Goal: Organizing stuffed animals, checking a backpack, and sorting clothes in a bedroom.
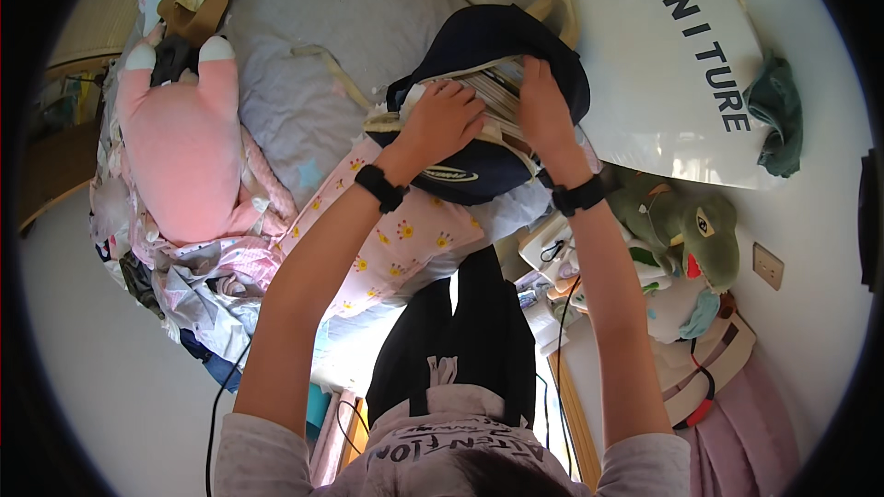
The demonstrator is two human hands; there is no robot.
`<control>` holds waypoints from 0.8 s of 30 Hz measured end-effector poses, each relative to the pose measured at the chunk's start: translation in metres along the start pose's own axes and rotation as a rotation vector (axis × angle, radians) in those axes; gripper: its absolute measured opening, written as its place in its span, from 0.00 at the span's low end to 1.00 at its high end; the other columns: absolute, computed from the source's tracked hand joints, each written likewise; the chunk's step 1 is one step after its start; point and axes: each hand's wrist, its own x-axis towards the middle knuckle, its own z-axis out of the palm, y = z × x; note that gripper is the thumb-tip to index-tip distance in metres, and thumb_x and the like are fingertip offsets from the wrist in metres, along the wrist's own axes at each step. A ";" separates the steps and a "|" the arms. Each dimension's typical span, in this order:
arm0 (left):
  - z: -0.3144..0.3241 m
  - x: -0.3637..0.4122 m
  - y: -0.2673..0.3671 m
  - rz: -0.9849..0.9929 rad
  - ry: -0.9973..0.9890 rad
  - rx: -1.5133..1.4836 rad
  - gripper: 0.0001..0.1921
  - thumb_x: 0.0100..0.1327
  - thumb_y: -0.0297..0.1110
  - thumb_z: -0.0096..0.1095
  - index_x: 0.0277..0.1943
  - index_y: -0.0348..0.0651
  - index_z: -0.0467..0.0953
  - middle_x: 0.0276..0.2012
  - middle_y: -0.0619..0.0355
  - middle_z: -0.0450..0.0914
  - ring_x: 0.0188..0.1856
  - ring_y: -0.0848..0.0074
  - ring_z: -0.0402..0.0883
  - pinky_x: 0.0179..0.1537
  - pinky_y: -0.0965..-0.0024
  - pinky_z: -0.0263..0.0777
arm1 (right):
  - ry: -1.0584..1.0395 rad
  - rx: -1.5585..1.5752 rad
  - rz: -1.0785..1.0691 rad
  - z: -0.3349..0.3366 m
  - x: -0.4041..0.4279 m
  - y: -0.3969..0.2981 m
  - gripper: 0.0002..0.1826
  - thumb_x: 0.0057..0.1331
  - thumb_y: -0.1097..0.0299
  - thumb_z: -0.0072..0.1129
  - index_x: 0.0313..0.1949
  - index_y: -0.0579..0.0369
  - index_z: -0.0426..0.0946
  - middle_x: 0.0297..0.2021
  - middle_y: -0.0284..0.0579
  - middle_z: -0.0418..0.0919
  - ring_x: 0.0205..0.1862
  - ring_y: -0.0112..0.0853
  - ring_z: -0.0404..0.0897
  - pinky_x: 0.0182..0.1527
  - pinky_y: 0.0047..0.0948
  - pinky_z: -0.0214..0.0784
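Observation:
A dark navy bag (476, 41) with a light lining lies on the bed, its mouth wide and facing up. Inside it stand several books or papers (494, 90), packed edge up. My left hand (445, 117) rests at the near left side of the opening, its fingers curled over a pale edge; what they hold cannot be made out. At the right of the opening is my right hand (545, 103), its fingertips reaching inside against the contents and partly hidden. Beneath the bag spreads a pink cloth with yellow prints (404, 238).
A pink plush toy (181, 152) lies on the grey bedding (290, 21) at left, near heaped clothes (200, 297). On the right are a green dinosaur plush (708, 235), a dark green cloth (777, 114) and a large white panel with lettering (663, 83). Black cables hang near my arms.

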 end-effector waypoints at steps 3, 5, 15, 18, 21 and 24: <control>-0.007 -0.011 0.006 -0.015 -0.001 0.005 0.07 0.52 0.35 0.49 0.31 0.42 0.70 0.28 0.59 0.69 0.35 0.69 0.66 0.40 0.68 0.59 | -0.089 -0.193 0.088 0.002 -0.009 -0.032 0.26 0.47 0.78 0.49 0.48 0.66 0.56 0.42 0.56 0.63 0.42 0.45 0.68 0.40 0.32 0.65; -0.004 -0.012 0.005 -0.056 -0.073 -0.127 0.07 0.52 0.34 0.50 0.32 0.41 0.70 0.28 0.58 0.70 0.34 0.67 0.67 0.38 0.68 0.61 | 0.005 -0.089 0.046 0.001 -0.019 -0.043 0.29 0.45 0.76 0.52 0.49 0.66 0.55 0.45 0.53 0.60 0.46 0.44 0.64 0.44 0.32 0.62; 0.029 0.050 -0.025 -0.244 0.001 -0.050 0.07 0.49 0.30 0.51 0.28 0.35 0.68 0.23 0.45 0.72 0.28 0.56 0.73 0.30 0.59 0.66 | 0.227 -0.089 0.218 0.030 -0.046 -0.018 0.38 0.39 0.83 0.45 0.53 0.75 0.44 0.49 0.69 0.52 0.50 0.55 0.55 0.54 0.41 0.46; 0.038 0.061 -0.037 -0.215 0.059 -0.012 0.06 0.47 0.28 0.53 0.27 0.35 0.68 0.23 0.46 0.72 0.29 0.56 0.73 0.31 0.59 0.67 | 0.346 0.060 0.141 0.029 -0.018 -0.005 0.33 0.39 0.84 0.44 0.49 0.74 0.49 0.45 0.67 0.56 0.47 0.56 0.58 0.52 0.41 0.48; 0.046 0.073 -0.044 -0.173 0.086 0.005 0.09 0.43 0.27 0.55 0.29 0.35 0.70 0.25 0.45 0.73 0.31 0.56 0.73 0.31 0.60 0.67 | 0.314 0.043 0.201 0.031 0.002 0.005 0.26 0.40 0.85 0.43 0.43 0.72 0.53 0.41 0.65 0.58 0.43 0.56 0.59 0.49 0.42 0.51; 0.051 0.085 -0.052 -0.281 -0.090 0.065 0.16 0.40 0.28 0.57 0.37 0.36 0.70 0.30 0.45 0.74 0.34 0.57 0.74 0.34 0.62 0.69 | 0.287 0.080 0.311 0.030 0.017 0.006 0.22 0.42 0.85 0.42 0.40 0.71 0.54 0.38 0.65 0.60 0.42 0.55 0.60 0.47 0.43 0.52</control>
